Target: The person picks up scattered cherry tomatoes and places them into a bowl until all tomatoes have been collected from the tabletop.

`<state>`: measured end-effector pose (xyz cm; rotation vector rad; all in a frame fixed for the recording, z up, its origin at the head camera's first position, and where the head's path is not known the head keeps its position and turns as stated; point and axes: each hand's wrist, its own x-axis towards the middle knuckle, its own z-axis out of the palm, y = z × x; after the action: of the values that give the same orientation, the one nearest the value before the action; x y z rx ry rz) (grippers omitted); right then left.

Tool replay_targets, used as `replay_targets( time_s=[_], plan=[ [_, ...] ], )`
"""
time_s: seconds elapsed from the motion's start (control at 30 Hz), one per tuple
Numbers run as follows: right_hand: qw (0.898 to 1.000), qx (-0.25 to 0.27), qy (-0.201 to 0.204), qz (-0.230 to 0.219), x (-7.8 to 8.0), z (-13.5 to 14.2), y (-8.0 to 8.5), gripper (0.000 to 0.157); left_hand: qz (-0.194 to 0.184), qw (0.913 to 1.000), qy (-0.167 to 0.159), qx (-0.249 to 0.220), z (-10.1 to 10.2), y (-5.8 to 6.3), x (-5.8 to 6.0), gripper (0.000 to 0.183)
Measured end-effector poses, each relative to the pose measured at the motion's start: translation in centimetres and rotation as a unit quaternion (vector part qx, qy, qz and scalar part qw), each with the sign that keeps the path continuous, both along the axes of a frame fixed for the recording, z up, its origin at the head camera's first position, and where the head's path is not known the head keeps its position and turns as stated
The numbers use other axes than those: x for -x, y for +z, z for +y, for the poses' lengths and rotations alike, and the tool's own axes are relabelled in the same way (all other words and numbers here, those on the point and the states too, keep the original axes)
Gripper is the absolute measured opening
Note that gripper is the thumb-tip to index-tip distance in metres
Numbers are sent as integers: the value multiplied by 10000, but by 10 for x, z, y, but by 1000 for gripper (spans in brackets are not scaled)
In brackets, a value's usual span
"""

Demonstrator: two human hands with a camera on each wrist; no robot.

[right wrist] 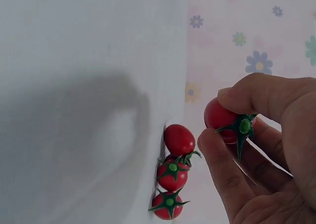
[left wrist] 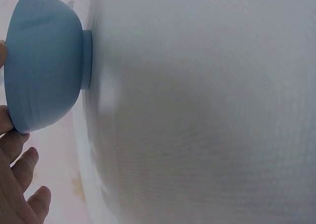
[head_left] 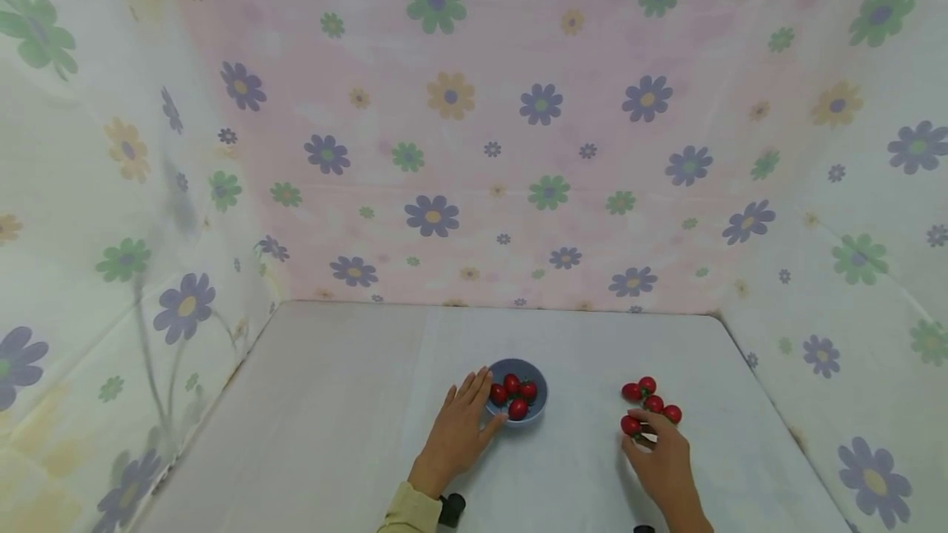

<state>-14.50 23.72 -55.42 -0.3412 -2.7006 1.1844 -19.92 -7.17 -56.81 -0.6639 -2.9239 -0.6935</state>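
A blue bowl stands on the table with several cherry tomatoes inside. My left hand rests against its left side, fingers extended along the rim and thumb near its front. In the left wrist view, fingertips touch the edge of the bowl. My right hand pinches a single cherry tomato between thumb and fingers, its green calyx facing the right wrist camera. That tomato is raised above the table, close to several loose cherry tomatoes lying just beyond the hand.
The white tabletop spreads around the bowl and the loose tomatoes. Flower-printed cloth closes it off at the back and on both sides. A dark band with a small device sits at my left wrist.
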Motion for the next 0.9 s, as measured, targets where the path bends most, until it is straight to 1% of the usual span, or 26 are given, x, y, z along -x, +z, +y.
replay_targets(
  time_s=[0.23,0.53,0.9],
  plan=[
    [9997,37,188,129,3,-10,2,41,13,10000,14,40,0,1,0,72],
    [9986,28,409,344,9,-19,3,42,-22,10000,10,-46,1,4,-2,72],
    [9960,45,673,591,15,-35,3,42,-2,10000,28,-65,0,3,-2,71]
  ],
)
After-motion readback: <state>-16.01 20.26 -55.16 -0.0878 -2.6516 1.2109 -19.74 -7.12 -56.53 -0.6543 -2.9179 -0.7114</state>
